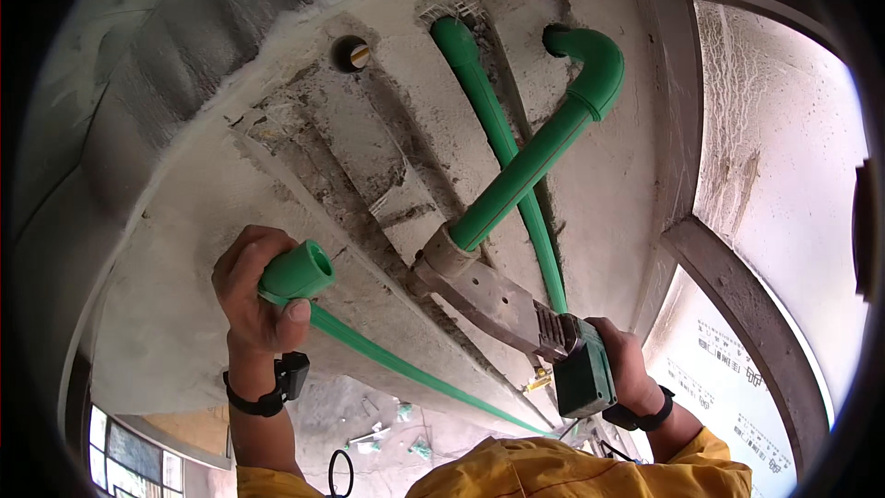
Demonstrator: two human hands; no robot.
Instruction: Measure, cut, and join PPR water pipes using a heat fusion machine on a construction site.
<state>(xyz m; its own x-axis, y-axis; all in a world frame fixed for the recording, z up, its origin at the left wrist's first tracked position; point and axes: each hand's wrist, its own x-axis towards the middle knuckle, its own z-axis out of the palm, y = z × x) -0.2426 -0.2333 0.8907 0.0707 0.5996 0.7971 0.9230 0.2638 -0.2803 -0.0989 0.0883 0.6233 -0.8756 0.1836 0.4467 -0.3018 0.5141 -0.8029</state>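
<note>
My left hand (253,290) is closed around a green plastic elbow fitting (300,272), its open mouth pointing up and to the right. A long green pipe (396,364) runs from beside that fitting down to the right; my fingers hide the joint. My right hand (625,364) grips the dark green body of a pipe fusion welder (498,302). The welder's round heating head sits around the lower end of a thick green pipe (525,183). That pipe slants up to a green elbow (601,69) coming out of a wall hole.
A thinner green pipe (479,97) leaves another hole and passes behind the thick one. The rough wall (198,249) has chiselled grooves and a round hole (350,53). At right is a metal window frame (737,290). A brass fitting (536,378) shows below the welder.
</note>
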